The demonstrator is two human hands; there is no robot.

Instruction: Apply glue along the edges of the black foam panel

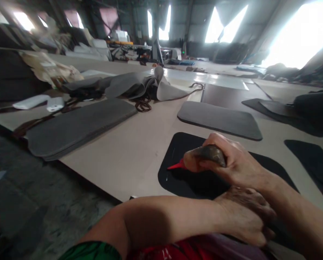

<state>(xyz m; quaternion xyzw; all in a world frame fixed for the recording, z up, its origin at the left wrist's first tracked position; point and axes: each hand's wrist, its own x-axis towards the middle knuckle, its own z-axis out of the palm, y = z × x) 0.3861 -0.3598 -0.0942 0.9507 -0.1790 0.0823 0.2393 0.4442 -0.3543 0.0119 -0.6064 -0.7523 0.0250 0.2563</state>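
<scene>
A black rounded panel [175, 144] lies flat on the table, with a few short pale marks near its left end. Above it, my right hand [226, 159] is wrapped round a tool with a worn dark handle [211, 153] and a red pointed tip [175, 166]. The tip is at or just over the panel's surface, close to the marks; contact is hard to make out. My left hand [242, 216] crosses below my right wrist at the panel's near edge. Its fingers are curled in, and whatever they hold is hidden.
A grey rounded panel [219, 120] lies just beyond, and a grey padded stack [80, 128] lies to the left. Another black panel [313, 162] sits at right. Folded grey sheets [134, 85] and dark cord [143, 105] lie farther back. The table's edge [88, 180] runs along the left.
</scene>
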